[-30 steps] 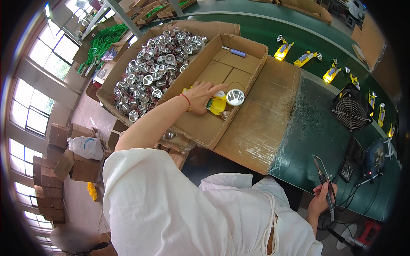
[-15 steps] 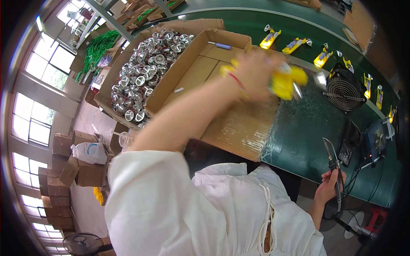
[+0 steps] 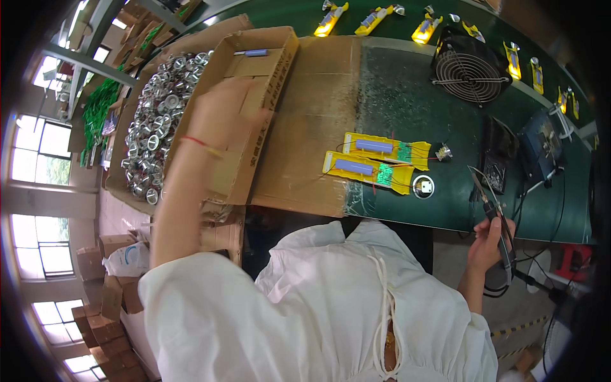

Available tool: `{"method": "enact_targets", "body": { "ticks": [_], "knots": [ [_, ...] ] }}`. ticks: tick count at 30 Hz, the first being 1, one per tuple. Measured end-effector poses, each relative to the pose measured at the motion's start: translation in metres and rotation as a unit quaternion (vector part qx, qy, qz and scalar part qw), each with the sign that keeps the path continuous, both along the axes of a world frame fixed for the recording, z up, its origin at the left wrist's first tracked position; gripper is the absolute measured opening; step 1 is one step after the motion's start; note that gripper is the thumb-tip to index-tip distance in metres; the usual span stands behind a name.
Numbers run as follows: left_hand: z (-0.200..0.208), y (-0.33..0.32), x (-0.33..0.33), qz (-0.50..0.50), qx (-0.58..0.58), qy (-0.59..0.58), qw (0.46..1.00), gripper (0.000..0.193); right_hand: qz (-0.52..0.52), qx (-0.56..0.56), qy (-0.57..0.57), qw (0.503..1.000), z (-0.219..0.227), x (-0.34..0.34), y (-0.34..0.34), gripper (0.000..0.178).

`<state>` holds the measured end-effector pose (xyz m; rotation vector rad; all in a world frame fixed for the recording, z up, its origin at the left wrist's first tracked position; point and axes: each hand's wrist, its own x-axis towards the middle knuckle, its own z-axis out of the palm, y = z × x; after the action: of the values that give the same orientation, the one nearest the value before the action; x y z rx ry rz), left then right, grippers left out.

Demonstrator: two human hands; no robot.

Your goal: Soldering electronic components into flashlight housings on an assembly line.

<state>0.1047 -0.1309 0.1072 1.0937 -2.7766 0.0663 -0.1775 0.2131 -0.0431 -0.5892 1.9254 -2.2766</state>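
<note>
My left hand (image 3: 232,108), smeared by motion, is over the shallow cardboard box (image 3: 286,63); what its fingers do cannot be made out. Low at the right, my right hand (image 3: 487,245) is closed round a soldering iron (image 3: 491,207), tip pointing up and away. Between the hands, two open yellow flashlight housings (image 3: 398,178) lie side by side on the bench. Each contains a blue cylindrical battery (image 3: 354,167) and a green circuit board (image 3: 384,174). Thin wires run to their round silver lamp heads (image 3: 423,186). Another blue battery (image 3: 256,53) lies at the box's far end.
A larger carton at the left is heaped with silver reflector cups (image 3: 162,118). A black fan with a wire guard (image 3: 470,77) stands at the far right, near a blue soldering station (image 3: 542,146). Several yellow flashlights (image 3: 425,28) line the green belt behind.
My left hand has set the yellow flashlight housings down on the bench and swung left over the cardboard box. The view has shifted. My right hand still grips the soldering iron.
</note>
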Motion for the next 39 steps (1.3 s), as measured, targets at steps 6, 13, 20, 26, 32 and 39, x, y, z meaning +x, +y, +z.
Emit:
{"method": "enact_targets", "body": {
  "ticks": [6,13,20,26,32,39],
  "knots": [
    [-0.064,-0.091,0.150,0.157,-0.017,-0.250,0.955,0.016,0.014,0.002,-0.004,1.000,0.000,0.005,-0.013,0.020],
    [-0.093,-0.095,0.130,0.149,-0.043,-0.325,0.933,0.018,0.001,0.013,-0.006,1.000,-0.002,0.004,-0.008,0.020],
    [-0.054,-0.104,0.104,0.228,0.044,-0.014,0.972,0.017,0.006,0.032,0.012,0.999,0.001,0.006,-0.013,0.017],
    [-0.063,-0.181,0.055,0.103,-0.072,0.038,0.991,0.019,-0.025,0.043,0.012,0.999,0.008,0.001,-0.020,0.017],
    [-0.089,-0.257,0.011,0.076,-0.115,-0.128,0.982,0.018,-0.121,0.131,0.026,0.984,0.026,-0.001,-0.010,0.016],
    [-0.102,-0.264,-0.002,0.093,-0.128,-0.211,0.965,0.020,-0.138,0.191,0.053,0.970,0.041,-0.004,-0.026,0.016]
  ]
}}
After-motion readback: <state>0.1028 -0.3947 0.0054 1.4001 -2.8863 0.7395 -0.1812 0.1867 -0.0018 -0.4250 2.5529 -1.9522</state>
